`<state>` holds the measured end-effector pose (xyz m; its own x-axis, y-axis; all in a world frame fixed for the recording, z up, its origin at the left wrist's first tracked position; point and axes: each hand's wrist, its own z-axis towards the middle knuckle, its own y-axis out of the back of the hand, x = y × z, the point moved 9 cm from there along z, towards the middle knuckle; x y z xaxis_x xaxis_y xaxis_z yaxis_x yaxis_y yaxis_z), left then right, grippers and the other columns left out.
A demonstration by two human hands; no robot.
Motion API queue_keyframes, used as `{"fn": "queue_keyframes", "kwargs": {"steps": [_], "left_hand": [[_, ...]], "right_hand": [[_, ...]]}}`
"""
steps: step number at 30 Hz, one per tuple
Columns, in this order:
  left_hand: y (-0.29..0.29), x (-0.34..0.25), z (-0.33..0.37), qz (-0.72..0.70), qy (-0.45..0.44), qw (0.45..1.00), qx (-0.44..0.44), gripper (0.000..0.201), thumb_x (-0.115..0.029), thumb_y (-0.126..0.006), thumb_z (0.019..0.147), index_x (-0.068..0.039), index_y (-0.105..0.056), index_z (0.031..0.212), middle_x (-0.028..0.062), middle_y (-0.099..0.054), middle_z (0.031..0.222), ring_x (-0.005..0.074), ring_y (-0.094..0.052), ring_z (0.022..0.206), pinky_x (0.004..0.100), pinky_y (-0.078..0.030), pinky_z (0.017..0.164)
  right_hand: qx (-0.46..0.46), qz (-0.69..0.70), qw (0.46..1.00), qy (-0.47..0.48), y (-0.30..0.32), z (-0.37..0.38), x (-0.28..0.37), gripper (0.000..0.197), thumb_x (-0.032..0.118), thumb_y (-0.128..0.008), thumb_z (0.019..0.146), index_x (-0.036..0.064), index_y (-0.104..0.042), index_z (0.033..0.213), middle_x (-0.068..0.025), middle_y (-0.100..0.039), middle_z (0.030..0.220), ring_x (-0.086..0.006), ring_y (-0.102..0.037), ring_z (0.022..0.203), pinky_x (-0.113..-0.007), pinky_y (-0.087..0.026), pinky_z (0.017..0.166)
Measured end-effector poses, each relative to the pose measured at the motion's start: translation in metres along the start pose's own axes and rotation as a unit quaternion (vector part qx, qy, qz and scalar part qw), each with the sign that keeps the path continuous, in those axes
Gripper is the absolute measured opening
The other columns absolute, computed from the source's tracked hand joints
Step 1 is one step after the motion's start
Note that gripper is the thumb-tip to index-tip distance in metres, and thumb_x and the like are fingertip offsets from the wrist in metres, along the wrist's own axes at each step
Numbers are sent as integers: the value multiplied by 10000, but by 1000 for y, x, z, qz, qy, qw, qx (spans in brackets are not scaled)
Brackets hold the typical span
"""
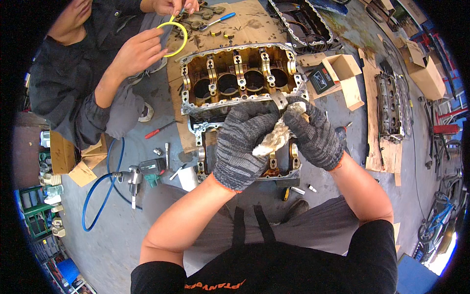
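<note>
Both my hands wear dark grey striped knit gloves and are close together over the near side of an engine block (235, 100). My left hand (246, 139) is closed, with a small curved metal piece, apparently a bearing shell (279, 100), at its fingertips. A stained whitish rag (274, 139) is bunched in my right hand (316, 136), its loose end hanging between the gloves. The block lies with its bearing saddles and round bores facing up. Below my hands a second metal frame with bearing saddles (295, 159) is partly hidden.
At the upper left, a co-worker's hand (139, 54) holds a yellow ring (185, 36). Connecting rods (193, 24) and a blue-handled tool (220, 22) lie on cardboard. An impact wrench (134, 179) with blue hose, a red screwdriver (159, 131), an open box (342, 68) and a cylinder head (391, 105) are around.
</note>
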<state>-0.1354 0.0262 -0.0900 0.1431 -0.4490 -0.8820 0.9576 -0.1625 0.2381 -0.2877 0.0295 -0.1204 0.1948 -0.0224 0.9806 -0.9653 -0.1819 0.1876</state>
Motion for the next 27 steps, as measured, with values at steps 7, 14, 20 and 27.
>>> {"fn": "queue_keyframes", "kwargs": {"steps": [7, 14, 20, 27], "left_hand": [[-3, 1, 4, 185, -91, 967, 148, 378, -52, -661, 774, -46, -642, 1151, 170, -666, 1091, 351, -648, 978, 445, -533, 844], [-4, -8, -4, 218, -124, 965, 75, 405, -53, -665, 791, -68, -625, 1193, 157, -671, 1110, 338, -651, 1027, 419, -525, 921], [-1, 60, -20, -301, 315, 899, 54, 370, -89, -709, 825, -69, -644, 1189, 106, -683, 1091, 262, -665, 1004, 358, -544, 884], [-12, 67, -31, -524, 475, 706, -39, 189, -242, -609, 980, -127, -669, 1117, 33, -693, 1035, 175, -669, 935, 320, -569, 800]], "right_hand": [[25, -133, 990, 48, 1, 2, 20, 399, 285, -783, 839, 63, -653, 1144, -122, -669, 1064, -273, -642, 997, -377, -503, 904], [60, -143, 983, 101, -16, 4, 26, 405, 156, -818, 809, 32, -635, 1149, -64, -691, 1050, -127, -635, 943, -303, -524, 853], [94, -60, 988, 110, -15, 5, 21, 372, 114, -826, 793, 48, -645, 1110, -62, -700, 1027, -123, -638, 918, -310, -533, 815], [83, -93, 990, 71, 2, 18, -13, 327, 74, -776, 826, 42, -668, 1133, -78, -714, 1064, -152, -661, 975, -320, -538, 877]]}}
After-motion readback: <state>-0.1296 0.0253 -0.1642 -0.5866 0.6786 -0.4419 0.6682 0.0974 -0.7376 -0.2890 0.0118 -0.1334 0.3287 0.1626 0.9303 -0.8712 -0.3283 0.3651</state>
